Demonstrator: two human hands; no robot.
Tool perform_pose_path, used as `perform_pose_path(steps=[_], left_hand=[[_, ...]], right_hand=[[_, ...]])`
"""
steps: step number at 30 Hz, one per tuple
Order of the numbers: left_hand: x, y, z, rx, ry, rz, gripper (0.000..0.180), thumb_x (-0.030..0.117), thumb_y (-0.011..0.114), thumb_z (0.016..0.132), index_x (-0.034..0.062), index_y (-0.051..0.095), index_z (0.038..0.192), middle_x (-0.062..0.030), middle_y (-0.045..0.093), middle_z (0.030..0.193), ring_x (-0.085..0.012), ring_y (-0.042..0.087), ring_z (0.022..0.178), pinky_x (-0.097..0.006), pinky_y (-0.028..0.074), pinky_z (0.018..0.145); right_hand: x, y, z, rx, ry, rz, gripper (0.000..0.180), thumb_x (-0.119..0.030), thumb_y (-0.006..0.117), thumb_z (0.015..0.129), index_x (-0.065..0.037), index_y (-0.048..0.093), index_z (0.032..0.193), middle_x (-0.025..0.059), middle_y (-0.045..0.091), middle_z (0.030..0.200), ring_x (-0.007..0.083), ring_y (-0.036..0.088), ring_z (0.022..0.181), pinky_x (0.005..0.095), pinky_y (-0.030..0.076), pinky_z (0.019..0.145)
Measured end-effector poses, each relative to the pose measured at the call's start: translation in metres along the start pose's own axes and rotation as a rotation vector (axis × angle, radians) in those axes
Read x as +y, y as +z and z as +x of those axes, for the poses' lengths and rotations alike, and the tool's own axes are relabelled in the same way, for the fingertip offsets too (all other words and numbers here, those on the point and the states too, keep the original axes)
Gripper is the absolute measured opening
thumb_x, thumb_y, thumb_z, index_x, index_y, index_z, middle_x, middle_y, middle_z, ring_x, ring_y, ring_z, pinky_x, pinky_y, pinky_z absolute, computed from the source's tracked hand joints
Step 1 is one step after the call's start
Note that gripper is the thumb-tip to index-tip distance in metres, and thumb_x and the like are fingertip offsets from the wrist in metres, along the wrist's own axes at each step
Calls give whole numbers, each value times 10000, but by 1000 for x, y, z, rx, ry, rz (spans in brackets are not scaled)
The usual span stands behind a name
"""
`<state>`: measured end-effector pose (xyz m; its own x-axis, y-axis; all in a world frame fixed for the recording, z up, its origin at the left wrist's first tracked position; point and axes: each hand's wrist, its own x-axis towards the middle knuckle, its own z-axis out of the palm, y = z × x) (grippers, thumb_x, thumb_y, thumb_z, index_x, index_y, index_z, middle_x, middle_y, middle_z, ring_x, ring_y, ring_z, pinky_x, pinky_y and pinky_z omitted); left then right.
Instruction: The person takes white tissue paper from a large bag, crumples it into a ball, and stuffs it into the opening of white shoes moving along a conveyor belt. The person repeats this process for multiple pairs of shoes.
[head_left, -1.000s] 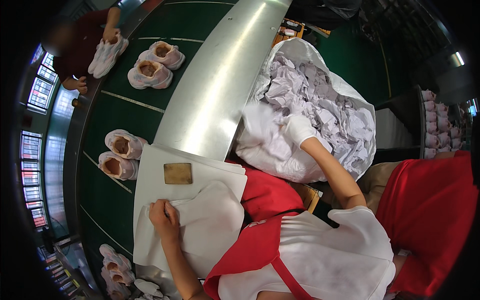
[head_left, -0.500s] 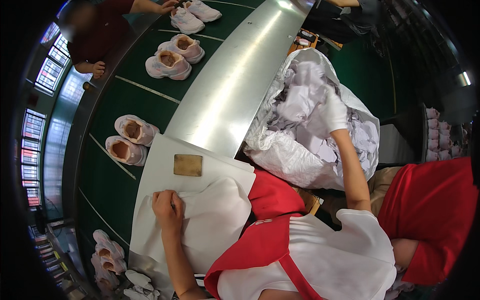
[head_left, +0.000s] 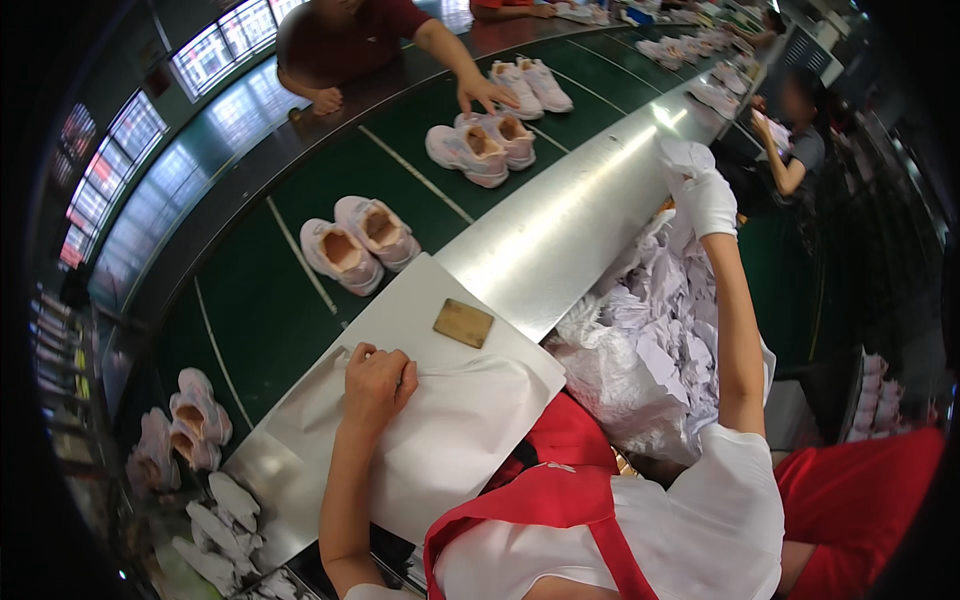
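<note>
While its outline is soft, the crumpled paper [head_left: 683, 155] shows at the fingers of the gloved right hand [head_left: 712, 203], in the air by the right edge of the metal worktop [head_left: 560, 240], toward its far end. The glove looks closed around its lower part, though the exact pinch is hidden. Its bulk points away from the wrist, up and leftward; being crushed, it has only a vague long axis along that line.

Were the grip loose, so light a wad could slip over that edge; the heaped sack [head_left: 610, 400] beside it might also spill if an arm knocked it.

On the worktop's near part lie white sheets [head_left: 500, 365], their long axis roughly following its length. The bare left hand [head_left: 380, 385] rests there with curled fingers; I cannot tell whether they pinch the top sheet. That sheet is bowed, so a dragging forearm could crease or shift it. A brass-coloured block [head_left: 463, 323] lies near the sheets' far edge.

Beyond the worktop's left edge, the green belt [head_left: 405, 210] carries paired shoes [head_left: 360, 245]; a co-worker's hand [head_left: 485, 95] reaches to another pair.
</note>
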<state>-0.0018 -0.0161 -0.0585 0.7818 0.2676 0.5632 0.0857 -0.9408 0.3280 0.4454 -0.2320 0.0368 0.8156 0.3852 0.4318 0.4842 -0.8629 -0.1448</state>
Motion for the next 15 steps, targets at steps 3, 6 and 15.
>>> perform_pose_path(steps=[3, 6, 15], left_hand=[[15, -33, 6, 38, 45, -40, 183, 54, 663, 722, 66, 496, 648, -59, 456, 556, -221, 483, 522, -339, 431, 618], [38, -62, 15, 37, 171, -66, 247, 117, 696, 730, 75, 469, 641, -43, 451, 566, -209, 488, 528, -329, 427, 601], [46, -83, 27, 338, -54, 76, 271, 197, 642, 836, 26, 474, 707, -134, 611, 847, -285, 580, 681, -405, 487, 809]], right_hand=[[-55, -13, -5, 97, -363, 681, 224, -30, 542, 823, -37, 674, 1004, 145, 668, 942, 236, 639, 856, 299, 494, 770], [-141, -33, -43, -145, -481, 1130, 270, 38, 528, 814, 11, 641, 1057, 80, 664, 978, 126, 605, 885, 232, 467, 787], [-265, -71, -174, -1440, -601, 1422, 205, -40, 618, 831, 8, 639, 1029, 40, 646, 956, 98, 581, 874, 224, 461, 754]])
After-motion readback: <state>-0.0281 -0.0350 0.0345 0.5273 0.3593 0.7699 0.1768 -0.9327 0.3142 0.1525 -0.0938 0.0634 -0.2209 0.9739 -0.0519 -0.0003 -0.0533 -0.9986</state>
